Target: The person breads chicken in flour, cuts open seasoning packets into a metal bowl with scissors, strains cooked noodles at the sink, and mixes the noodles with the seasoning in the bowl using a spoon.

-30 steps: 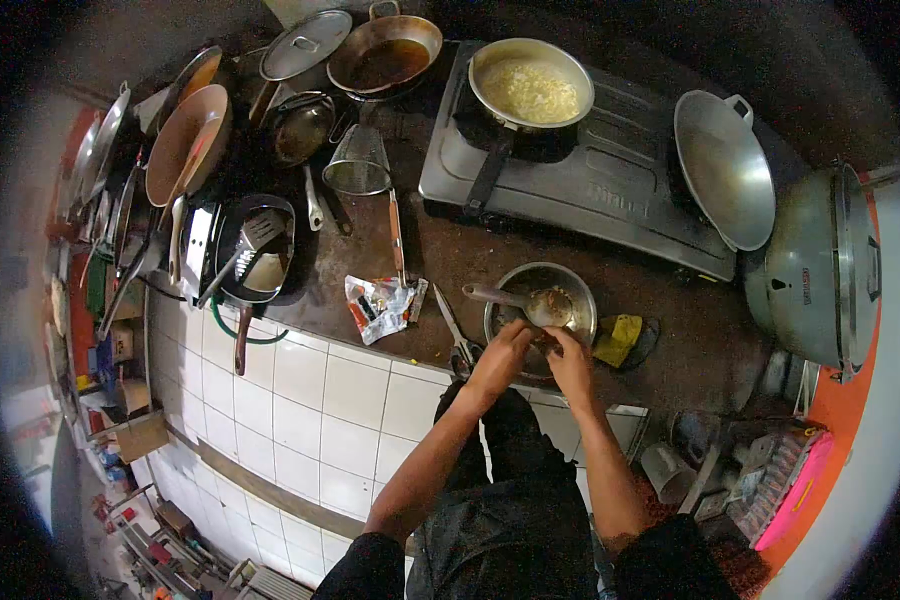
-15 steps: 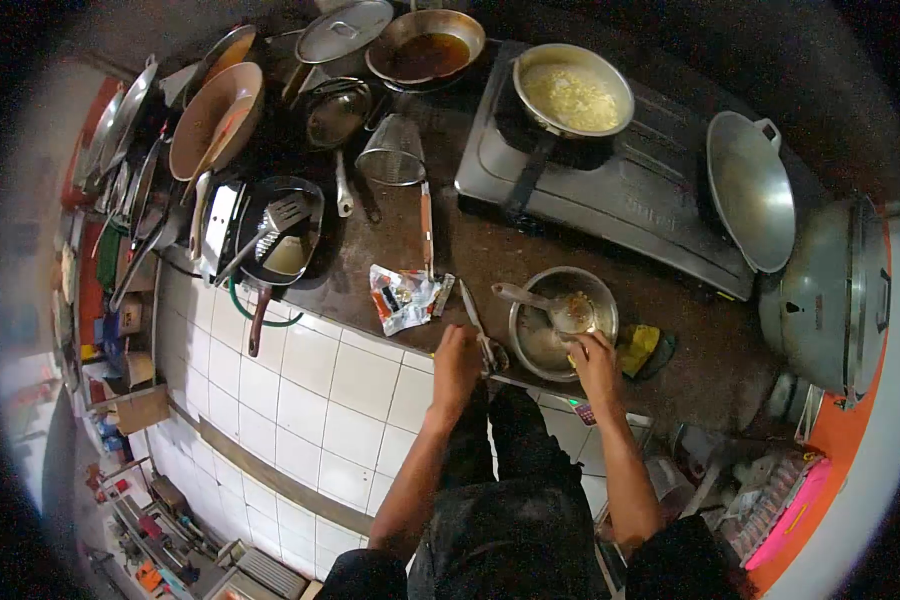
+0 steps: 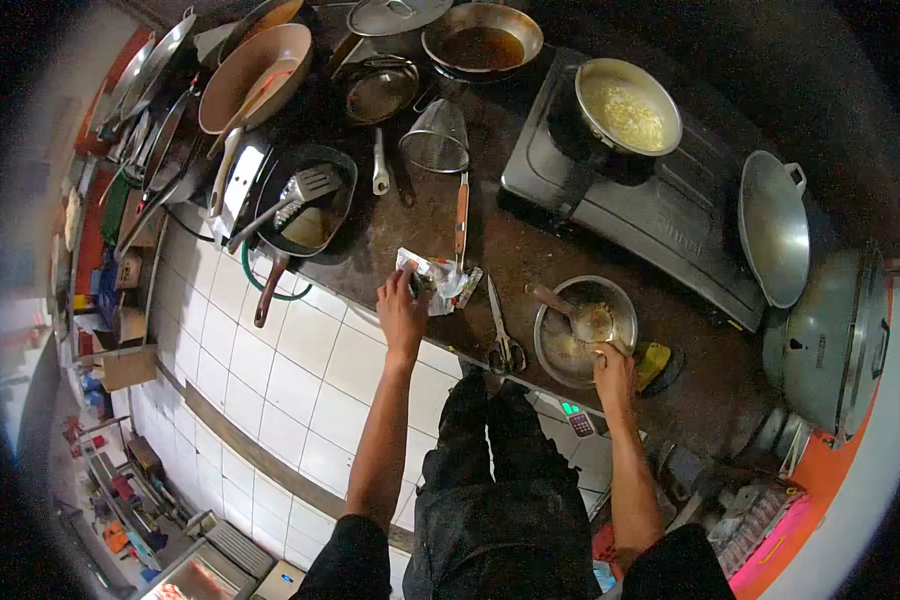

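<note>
Near the counter's front edge, my left hand (image 3: 403, 308) is at the crumpled wrappers (image 3: 438, 278), its fingers bent over their left side; whether it grips them is hidden. My right hand (image 3: 614, 369) has its fingers pinched together at the right rim of a metal bowl (image 3: 562, 362); what they hold is too small to name. Inside the bowl rests a ladle (image 3: 592, 322) with brown bits in it, its handle pointing left over the rim. Scissors (image 3: 502, 340) lie between the two hands. A yellow and black cloth (image 3: 654, 366) sits right of the bowl.
A pot of pale yellow food (image 3: 630, 110) stands on the gas stove (image 3: 650, 215), with a wok (image 3: 773, 230) to its right. A strainer (image 3: 438, 138), a square pan with a spatula (image 3: 322, 222) and a pan of brown liquid (image 3: 482, 45) occupy the left and back.
My left hand has left the bowl and moved left to the wrappers. My right hand has stayed by the bowl's right rim. The camera view has shifted, with the counter turning slightly.
</note>
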A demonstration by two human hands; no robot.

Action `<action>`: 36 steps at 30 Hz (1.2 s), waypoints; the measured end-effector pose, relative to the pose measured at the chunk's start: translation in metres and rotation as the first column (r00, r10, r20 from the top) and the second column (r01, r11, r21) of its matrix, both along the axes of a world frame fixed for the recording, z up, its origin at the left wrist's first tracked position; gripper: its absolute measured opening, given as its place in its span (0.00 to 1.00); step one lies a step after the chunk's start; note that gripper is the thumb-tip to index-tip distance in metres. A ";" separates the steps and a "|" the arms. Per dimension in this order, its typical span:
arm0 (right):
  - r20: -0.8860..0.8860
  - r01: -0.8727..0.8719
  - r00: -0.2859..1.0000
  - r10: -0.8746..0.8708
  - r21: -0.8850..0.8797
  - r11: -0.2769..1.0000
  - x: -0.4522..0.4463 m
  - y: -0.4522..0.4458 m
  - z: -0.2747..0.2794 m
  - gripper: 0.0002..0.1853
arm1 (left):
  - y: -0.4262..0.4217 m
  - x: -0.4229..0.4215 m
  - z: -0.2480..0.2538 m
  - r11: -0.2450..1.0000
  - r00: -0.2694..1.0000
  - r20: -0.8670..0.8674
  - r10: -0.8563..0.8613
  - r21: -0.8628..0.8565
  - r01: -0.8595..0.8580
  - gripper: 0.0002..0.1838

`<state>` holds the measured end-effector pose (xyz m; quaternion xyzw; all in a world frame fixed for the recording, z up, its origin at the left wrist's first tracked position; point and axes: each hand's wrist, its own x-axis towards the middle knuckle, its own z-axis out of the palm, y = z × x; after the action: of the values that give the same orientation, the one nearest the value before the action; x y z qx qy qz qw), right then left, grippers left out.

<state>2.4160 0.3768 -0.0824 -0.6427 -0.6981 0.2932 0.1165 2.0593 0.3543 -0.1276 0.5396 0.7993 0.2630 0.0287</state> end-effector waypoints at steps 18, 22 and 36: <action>-0.524 0.145 0.798 -0.297 -0.311 0.939 -0.178 -0.021 -0.035 0.23 | -0.045 -0.023 0.055 0.918 0.066 0.997 0.044 -0.015 -0.397 0.17; -0.403 0.045 0.915 0.019 0.149 0.988 -0.177 -0.028 -0.015 0.24 | -0.057 -0.009 0.058 0.907 -0.183 0.980 -0.080 -0.005 -0.421 0.16; 0.138 -0.226 0.960 0.242 -0.124 0.966 -0.128 -0.056 -0.035 0.30 | -0.061 0.023 0.138 0.992 0.570 0.813 0.124 -0.113 -0.055 0.14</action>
<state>2.2881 0.3212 -0.1176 -0.5812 -0.7595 0.2920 -0.0071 2.0821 0.2934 0.0105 0.3148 0.7313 0.4532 0.4009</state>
